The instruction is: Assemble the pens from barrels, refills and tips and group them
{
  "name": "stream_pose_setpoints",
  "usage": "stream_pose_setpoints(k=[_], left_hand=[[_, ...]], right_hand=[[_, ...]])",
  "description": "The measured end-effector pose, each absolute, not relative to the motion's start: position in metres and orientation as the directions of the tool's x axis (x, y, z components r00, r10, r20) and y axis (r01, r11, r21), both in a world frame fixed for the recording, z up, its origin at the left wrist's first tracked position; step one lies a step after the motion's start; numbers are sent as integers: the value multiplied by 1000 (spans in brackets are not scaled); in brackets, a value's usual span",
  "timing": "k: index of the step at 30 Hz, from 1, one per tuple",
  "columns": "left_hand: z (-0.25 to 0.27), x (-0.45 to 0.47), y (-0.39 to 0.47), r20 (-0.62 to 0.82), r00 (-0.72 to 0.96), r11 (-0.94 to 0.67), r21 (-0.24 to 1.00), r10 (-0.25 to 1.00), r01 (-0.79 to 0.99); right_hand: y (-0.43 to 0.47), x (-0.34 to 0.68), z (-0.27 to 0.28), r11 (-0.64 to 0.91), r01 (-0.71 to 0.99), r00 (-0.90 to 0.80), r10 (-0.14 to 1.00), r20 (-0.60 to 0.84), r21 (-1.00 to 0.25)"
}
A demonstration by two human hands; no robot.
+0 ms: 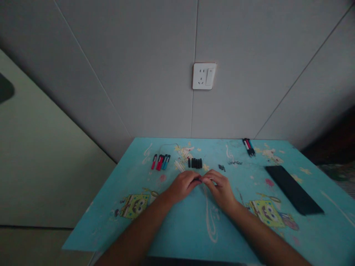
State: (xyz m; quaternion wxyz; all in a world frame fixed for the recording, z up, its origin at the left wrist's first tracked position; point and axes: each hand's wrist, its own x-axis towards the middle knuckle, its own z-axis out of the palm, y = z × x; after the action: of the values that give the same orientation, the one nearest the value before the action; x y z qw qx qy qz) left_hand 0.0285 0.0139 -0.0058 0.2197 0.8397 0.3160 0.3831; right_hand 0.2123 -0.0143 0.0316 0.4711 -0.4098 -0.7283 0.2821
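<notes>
My left hand (183, 186) is closed in a pinch around a small dark piece, mostly hidden by the fingers. Against its fingertips, my right hand (220, 187) pinches too; what sits in those fingers is too small and covered to make out. Just behind the left hand lie several thin white sticks (179, 166), like pen refills. A row of short black cylinders (196, 163), like pen caps or grips, stands beyond the hands. Tiny dark pieces (222, 167) lie behind the right hand. Red pen barrels (159, 162) and blue pen barrels (165, 162) are grouped to the left.
The blue table (177, 236) has a cartoon print and touches the grey wall. Several pens (249, 147) lie together at the back right, near small metallic coils (235, 163), apparently springs. A flat black case (294, 189) rests at the right. A socket panel (204, 76) is on the wall.
</notes>
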Motion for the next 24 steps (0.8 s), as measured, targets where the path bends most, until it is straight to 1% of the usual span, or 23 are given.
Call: stream_pose_setpoints(k=[3,5,7,8,9,10,12,13,15,18,21,24], left_hand=[[-3,31,12,528,457,-693,620,715,368],[0,31,13,548,433,-698,593,716,402],[1,29,16,569,405,-698,559,716,448],[2,27,18,577,386,-692,548,719,470],[2,25,20,584,367,-684,541,725,490],[3,24,22,590,347,-675,535,729,508],[3,21,25,592,326,-661,527,737,535],[3,20,26,592,325,-657,520,738,546],[4,19,27,591,329,-655,504,737,563],[3,20,28,591,327,-653,502,738,567],[2,20,28,580,324,-649,530,747,546],[3,20,28,572,364,-668,516,735,536]], right_hand=[[-14,214,34,538,314,-233,842,486,-782],[-13,220,37,551,329,-155,833,531,-767],[-11,228,40,534,358,-27,826,563,-766],[-9,232,41,510,380,12,831,556,-771],[-8,236,42,481,412,8,848,530,-774],[-6,239,42,456,456,-36,867,496,-764],[-3,243,41,441,561,-181,891,416,-700],[-2,244,40,451,605,-245,890,385,-656],[-1,242,39,481,660,-320,875,364,-577],[-3,237,37,507,688,-369,860,351,-519],[-4,234,35,517,699,-387,855,346,-495],[-4,234,34,522,719,-407,852,330,-459]])
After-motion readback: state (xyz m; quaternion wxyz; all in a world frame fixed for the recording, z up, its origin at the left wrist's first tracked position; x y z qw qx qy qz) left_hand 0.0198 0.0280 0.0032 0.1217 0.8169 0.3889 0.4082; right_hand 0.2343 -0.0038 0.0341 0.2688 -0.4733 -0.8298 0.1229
